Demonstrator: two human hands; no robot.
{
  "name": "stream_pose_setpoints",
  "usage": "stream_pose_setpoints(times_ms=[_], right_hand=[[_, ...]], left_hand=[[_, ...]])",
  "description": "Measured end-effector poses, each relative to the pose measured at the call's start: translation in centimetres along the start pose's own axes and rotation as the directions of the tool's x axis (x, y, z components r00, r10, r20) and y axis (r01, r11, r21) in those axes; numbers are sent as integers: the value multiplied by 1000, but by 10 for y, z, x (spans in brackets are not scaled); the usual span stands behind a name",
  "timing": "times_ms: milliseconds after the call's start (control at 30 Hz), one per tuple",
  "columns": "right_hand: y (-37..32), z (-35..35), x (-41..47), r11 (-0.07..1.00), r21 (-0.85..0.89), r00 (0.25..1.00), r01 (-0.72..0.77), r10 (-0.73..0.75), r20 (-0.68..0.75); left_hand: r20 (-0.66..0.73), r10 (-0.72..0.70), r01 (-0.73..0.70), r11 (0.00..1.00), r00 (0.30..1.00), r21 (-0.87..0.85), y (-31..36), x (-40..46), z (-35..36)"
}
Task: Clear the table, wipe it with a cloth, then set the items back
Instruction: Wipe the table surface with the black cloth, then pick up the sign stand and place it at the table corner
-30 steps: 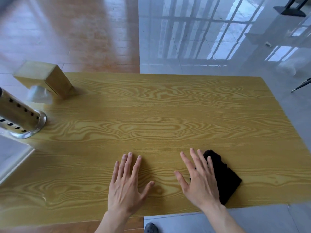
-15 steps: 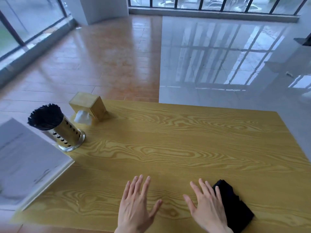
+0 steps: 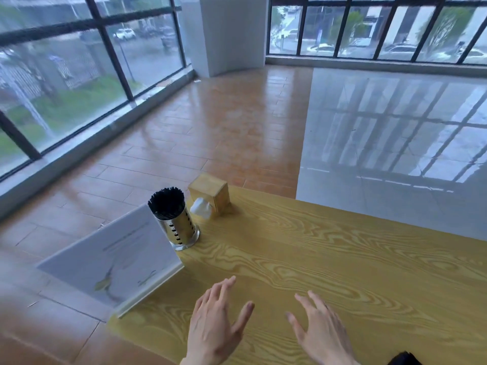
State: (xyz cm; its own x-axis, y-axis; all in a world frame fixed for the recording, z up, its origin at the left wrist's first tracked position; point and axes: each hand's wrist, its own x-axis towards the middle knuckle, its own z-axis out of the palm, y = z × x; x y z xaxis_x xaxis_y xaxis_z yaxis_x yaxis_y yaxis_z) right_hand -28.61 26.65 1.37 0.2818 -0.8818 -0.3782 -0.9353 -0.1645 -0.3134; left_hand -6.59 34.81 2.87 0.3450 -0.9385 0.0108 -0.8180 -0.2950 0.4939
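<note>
A wooden table [image 3: 329, 259] with yellow grain fills the lower right. On its left edge stand a white sign holder [image 3: 113, 256], a perforated metal cup of black sticks [image 3: 174, 219] and a wooden tissue box [image 3: 210, 197] with a white tissue poking out. My left hand [image 3: 216, 327] and my right hand [image 3: 321, 330] hover open over the table's near edge, fingers spread, holding nothing. A black cloth [image 3: 403, 359] shows only as a sliver at the bottom edge, right of my right hand.
Brown and grey tiled floor spreads beyond the table. Tall windows with dark frames run along the left and the back, with a white pillar [image 3: 232, 32] between them.
The view has swung up and to the left, bringing the sign holder, cup and tissue box towards the middle. The black cloth has slipped almost out of frame. Both hands stay open.
</note>
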Motion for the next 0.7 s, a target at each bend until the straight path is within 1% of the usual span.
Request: stream_pose_setpoints(times_ms=[133, 200, 267, 333, 400, 500, 600, 633, 667, 700], right_hand=[[-58, 0, 28, 993, 101, 998, 61, -62, 8], [-93, 3, 42, 984, 151, 995, 93, -97, 20], [-130, 7, 54, 968, 211, 989, 137, -147, 33], [-167, 11, 66, 947, 268, 981, 175, -192, 36], [-201, 18, 76, 929, 308, 973, 207, -227, 30], [-245, 25, 89, 889, 400, 966, 221, -256, 37], [-280, 29, 97, 849, 474, 960, 232, -279, 30], [-288, 31, 100, 838, 494, 959, 232, -281, 27], [-295, 33, 102, 827, 511, 959, 235, -283, 17], [-300, 36, 104, 815, 526, 958, 243, -286, 1]], left_hand=[[-61, -175, 167, 979, 983, -119, -37, 13, -25], [-86, -287, 268, 945, 954, -187, -60, 18, -36], [-110, -410, 367, 886, 905, -283, -86, 20, -45], [-149, -527, 442, 810, 837, -385, -113, 18, -53], [-188, -642, 514, 728, 743, -454, -137, 14, -61], [-204, -802, 603, 566, 562, -563, -169, 8, -77], [-188, -900, 654, 418, 394, -631, -195, 3, -90], [-183, -914, 651, 388, 361, -653, -201, 2, -95], [-187, -918, 638, 380, 350, -670, -209, 3, -98], [-194, -912, 622, 391, 362, -679, -214, 4, -101]])
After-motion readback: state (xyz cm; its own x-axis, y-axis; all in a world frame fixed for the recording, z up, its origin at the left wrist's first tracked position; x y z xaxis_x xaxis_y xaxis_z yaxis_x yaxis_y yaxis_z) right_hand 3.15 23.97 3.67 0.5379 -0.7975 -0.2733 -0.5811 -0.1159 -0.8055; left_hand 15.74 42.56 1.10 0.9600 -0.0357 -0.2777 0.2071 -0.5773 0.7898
